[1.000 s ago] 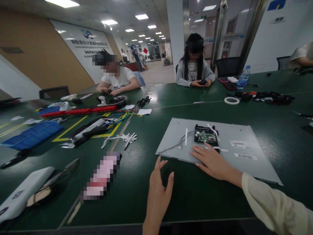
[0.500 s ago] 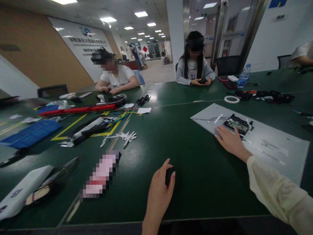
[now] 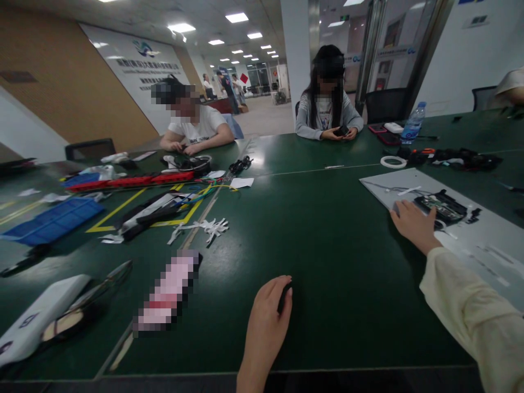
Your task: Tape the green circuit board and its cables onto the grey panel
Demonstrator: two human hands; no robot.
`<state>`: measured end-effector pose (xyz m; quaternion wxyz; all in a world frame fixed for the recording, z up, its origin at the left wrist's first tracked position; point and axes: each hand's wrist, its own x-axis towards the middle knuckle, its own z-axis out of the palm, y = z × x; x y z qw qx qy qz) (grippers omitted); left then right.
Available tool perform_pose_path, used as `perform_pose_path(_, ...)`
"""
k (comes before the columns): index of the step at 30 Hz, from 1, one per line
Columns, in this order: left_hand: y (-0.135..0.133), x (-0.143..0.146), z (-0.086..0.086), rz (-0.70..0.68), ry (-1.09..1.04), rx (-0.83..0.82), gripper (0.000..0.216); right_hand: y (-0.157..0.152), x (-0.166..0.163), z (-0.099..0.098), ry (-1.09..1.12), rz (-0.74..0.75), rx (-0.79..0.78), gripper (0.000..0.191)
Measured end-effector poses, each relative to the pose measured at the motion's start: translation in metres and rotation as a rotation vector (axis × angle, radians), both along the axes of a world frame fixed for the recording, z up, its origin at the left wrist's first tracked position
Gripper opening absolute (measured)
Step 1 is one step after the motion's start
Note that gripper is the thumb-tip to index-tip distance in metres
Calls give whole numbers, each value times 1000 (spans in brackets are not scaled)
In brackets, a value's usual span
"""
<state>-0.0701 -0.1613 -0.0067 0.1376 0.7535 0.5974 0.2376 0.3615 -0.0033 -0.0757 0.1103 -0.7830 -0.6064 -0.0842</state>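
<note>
My right hand (image 3: 415, 224) lies with fingers stretched out on the left edge of a light grey board (image 3: 475, 256), palm down. Beside its thumb, on the board, sits a black-framed electronic part with an exposed green circuit board (image 3: 442, 206). A grey cable and a white strip (image 3: 409, 191) lie just beyond the fingers. My left hand (image 3: 268, 308) rests on the dark green table (image 3: 327, 262) near the front edge. Its fingers are loosely curved, with a dark gap between them and the thumb; no held object can be made out there.
A pixelated pink phone-shaped item (image 3: 170, 292), a white case (image 3: 45, 316) and a blue tray (image 3: 53, 221) are on the left. Scraps of white tape (image 3: 213, 230) lie mid-table. A tape roll (image 3: 393, 162) and a water bottle (image 3: 414, 124) stand far right. Two people sit opposite.
The grey board, with the electronic part on it, has slid to the right along with my right hand. The fingers of my left hand have drawn slightly closer together.
</note>
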Motion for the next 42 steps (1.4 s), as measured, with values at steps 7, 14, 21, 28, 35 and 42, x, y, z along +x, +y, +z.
perform_pose_path(7, 1, 2, 1, -11, 3, 13, 30, 4, 23, -4, 0, -63, 2, 43)
perform_pose_path(14, 2, 1, -1, -14, 6, 4, 29, 5, 37, -7, -17, -72, 25, 41)
perform_pose_path(21, 1, 1, -3, -26, 8, 32, 30, 6, 38, -5, -7, -90, 6, 41)
perform_pose_path(28, 1, 2, 2, -23, -6, 24, 30, 3, 39, 0, -6, -95, -17, 42)
perform_pose_path(35, 0, 3, 4, -15, -10, -2, 30, 7, 51, -4, 3, -73, -40, 41)
perform_pose_path(42, 3, 5, 7, -16, -15, 5, 29, 2, 52, 3, 70, -90, 26, 49)
